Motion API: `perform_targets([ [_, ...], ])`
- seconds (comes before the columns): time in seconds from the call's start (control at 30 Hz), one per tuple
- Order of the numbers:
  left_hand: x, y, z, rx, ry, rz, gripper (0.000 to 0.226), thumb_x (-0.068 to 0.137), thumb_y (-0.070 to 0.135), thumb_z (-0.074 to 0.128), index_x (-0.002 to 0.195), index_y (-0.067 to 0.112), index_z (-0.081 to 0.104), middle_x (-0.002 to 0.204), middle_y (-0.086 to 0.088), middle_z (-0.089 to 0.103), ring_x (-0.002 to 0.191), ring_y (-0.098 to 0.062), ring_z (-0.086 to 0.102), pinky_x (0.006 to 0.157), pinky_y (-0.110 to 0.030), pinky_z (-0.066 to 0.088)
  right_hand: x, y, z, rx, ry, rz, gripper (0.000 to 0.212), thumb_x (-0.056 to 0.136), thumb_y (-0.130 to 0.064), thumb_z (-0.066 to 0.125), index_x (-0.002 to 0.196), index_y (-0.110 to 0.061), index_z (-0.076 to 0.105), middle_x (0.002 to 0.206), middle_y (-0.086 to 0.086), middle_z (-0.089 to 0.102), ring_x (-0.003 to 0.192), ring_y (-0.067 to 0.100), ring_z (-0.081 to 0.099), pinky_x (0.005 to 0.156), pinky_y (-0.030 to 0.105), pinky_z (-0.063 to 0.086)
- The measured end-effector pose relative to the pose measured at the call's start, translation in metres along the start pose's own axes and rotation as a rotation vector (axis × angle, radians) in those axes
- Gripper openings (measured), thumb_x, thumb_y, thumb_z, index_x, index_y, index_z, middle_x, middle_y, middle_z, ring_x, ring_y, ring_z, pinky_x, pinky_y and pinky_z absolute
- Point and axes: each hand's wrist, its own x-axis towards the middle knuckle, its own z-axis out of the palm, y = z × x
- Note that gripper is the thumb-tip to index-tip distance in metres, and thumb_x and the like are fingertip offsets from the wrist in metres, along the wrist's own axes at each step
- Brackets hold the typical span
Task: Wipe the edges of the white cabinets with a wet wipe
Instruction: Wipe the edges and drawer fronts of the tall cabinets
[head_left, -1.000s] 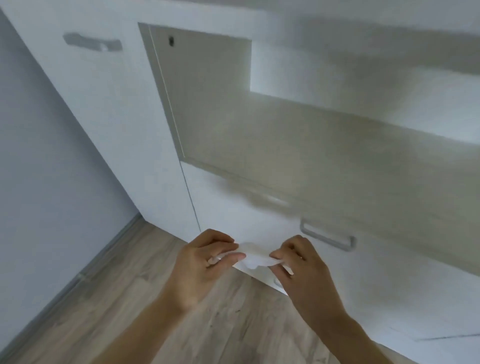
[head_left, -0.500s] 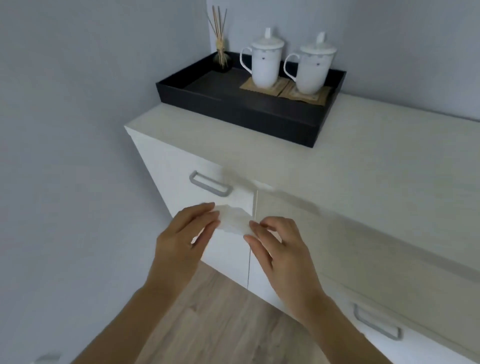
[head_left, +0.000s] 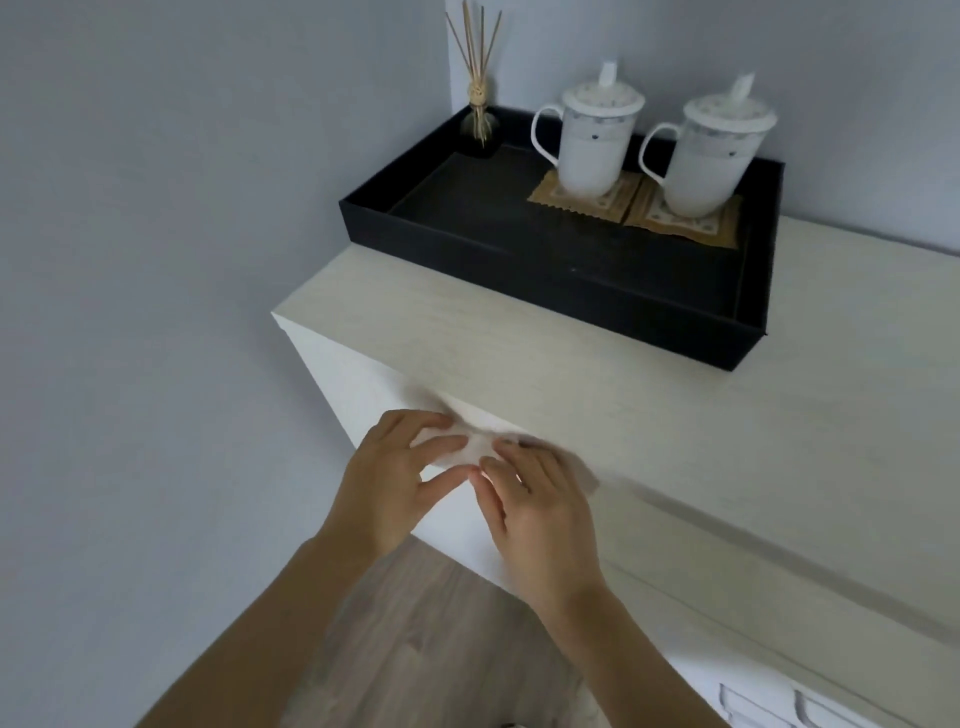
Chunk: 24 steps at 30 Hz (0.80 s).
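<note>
A white wet wipe (head_left: 470, 441) is stretched between both hands at the front top edge of the white cabinet (head_left: 363, 395). My left hand (head_left: 395, 483) pinches its left end with fingers curled over it. My right hand (head_left: 535, 509) holds the right end, where a flap of wipe sticks out past the knuckles. The wipe lies against or just at the cabinet's pale wood-grain top (head_left: 597, 384), near its left corner; contact is blurred. The hands hide most of the wipe.
A black tray (head_left: 545, 270) sits at the back of the cabinet top, holding two white lidded mugs (head_left: 595, 140) (head_left: 711, 156) on coasters and a reed diffuser (head_left: 478, 119). Grey walls stand to the left and behind. Wood floor (head_left: 415, 649) lies below. Drawer handles (head_left: 763, 706) show at lower right.
The view has swung up from the lower cabinet fronts to the cabinet top. Both hands carried the wipe up to the front top edge and drew closer together.
</note>
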Motion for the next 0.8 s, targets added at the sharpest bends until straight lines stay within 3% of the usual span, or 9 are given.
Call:
perform_targets([
  [0.17, 0.009, -0.017, 0.006, -0.083, 0.081, 0.088, 0.041, 0.083, 0.057, 0.052, 0.088, 0.024, 0.075, 0.096, 0.002, 0.049, 0.085, -0.014, 0.044, 0.072, -0.026, 0.043, -0.013, -0.006, 0.005, -0.031, 0.012, 0.181, 0.025, 0.088, -0.031, 0.054, 0.088, -0.014, 0.072, 0.082, -0.001, 0.069, 0.083, 0.021, 0.058, 0.082, 0.033, 0.038],
  [0.27, 0.007, -0.023, 0.007, -0.368, 0.050, 0.022, 0.027, 0.081, 0.045, 0.063, 0.092, 0.023, 0.074, 0.092, 0.011, 0.042, 0.083, -0.008, 0.043, 0.071, -0.019, 0.043, -0.019, -0.011, 0.002, 0.011, 0.087, 0.188, 0.020, 0.086, -0.022, 0.057, 0.085, -0.010, 0.073, 0.085, 0.000, 0.070, 0.089, 0.018, 0.053, 0.084, 0.028, 0.035],
  [0.4, 0.004, -0.021, 0.008, -0.437, -0.015, 0.100, 0.039, 0.086, 0.043, 0.054, 0.095, 0.010, 0.073, 0.085, 0.012, 0.043, 0.078, -0.003, 0.044, 0.070, -0.008, 0.039, -0.023, -0.022, -0.002, -0.040, 0.119, 0.240, 0.027, 0.089, -0.027, 0.055, 0.077, -0.010, 0.073, 0.081, 0.003, 0.068, 0.082, 0.020, 0.056, 0.075, 0.027, 0.038],
  [0.5, 0.010, -0.025, 0.008, -0.505, -0.059, 0.101, 0.029, 0.082, 0.032, 0.067, 0.090, 0.005, 0.073, 0.082, 0.010, 0.044, 0.073, -0.004, 0.047, 0.070, -0.006, 0.038, -0.016, -0.028, 0.001, -0.038, 0.092, 0.393, 0.026, 0.087, -0.031, 0.054, 0.084, -0.010, 0.071, 0.078, 0.003, 0.061, 0.079, 0.017, 0.050, 0.070, 0.025, 0.039],
  [0.57, 0.015, -0.030, 0.007, -0.554, -0.113, 0.108, 0.026, 0.078, 0.026, 0.070, 0.090, 0.004, 0.073, 0.083, 0.009, 0.043, 0.073, -0.003, 0.047, 0.070, -0.007, 0.039, -0.008, -0.029, 0.008, -0.017, 0.077, 0.436, 0.025, 0.084, -0.030, 0.056, 0.088, -0.011, 0.071, 0.076, 0.002, 0.059, 0.080, 0.016, 0.045, 0.068, 0.024, 0.041],
  [0.63, 0.020, -0.034, 0.008, -0.518, -0.130, 0.160, 0.031, 0.078, 0.035, 0.069, 0.089, 0.006, 0.073, 0.088, 0.010, 0.044, 0.075, -0.005, 0.048, 0.069, -0.012, 0.042, -0.003, -0.027, 0.012, -0.017, 0.078, 0.417, 0.024, 0.083, -0.031, 0.057, 0.081, -0.013, 0.073, 0.072, 0.000, 0.061, 0.078, 0.018, 0.044, 0.064, 0.028, 0.043],
  [0.73, 0.022, -0.030, 0.014, -0.371, -0.103, 0.246, 0.035, 0.083, 0.041, 0.054, 0.089, 0.013, 0.074, 0.094, 0.008, 0.054, 0.079, -0.006, 0.051, 0.068, -0.019, 0.046, -0.007, -0.019, 0.009, -0.125, 0.048, 0.367, 0.025, 0.084, -0.034, 0.056, 0.075, -0.017, 0.073, 0.072, -0.002, 0.065, 0.073, 0.023, 0.054, 0.064, 0.028, 0.037],
  [0.8, 0.019, -0.025, 0.018, -0.309, -0.080, 0.318, 0.033, 0.085, 0.036, 0.053, 0.090, 0.011, 0.073, 0.086, 0.001, 0.062, 0.078, -0.012, 0.056, 0.064, -0.027, 0.050, -0.010, -0.018, 0.006, -0.134, 0.050, 0.392, 0.027, 0.084, -0.034, 0.054, 0.075, -0.017, 0.073, 0.074, -0.002, 0.066, 0.074, 0.021, 0.056, 0.063, 0.024, 0.034],
])
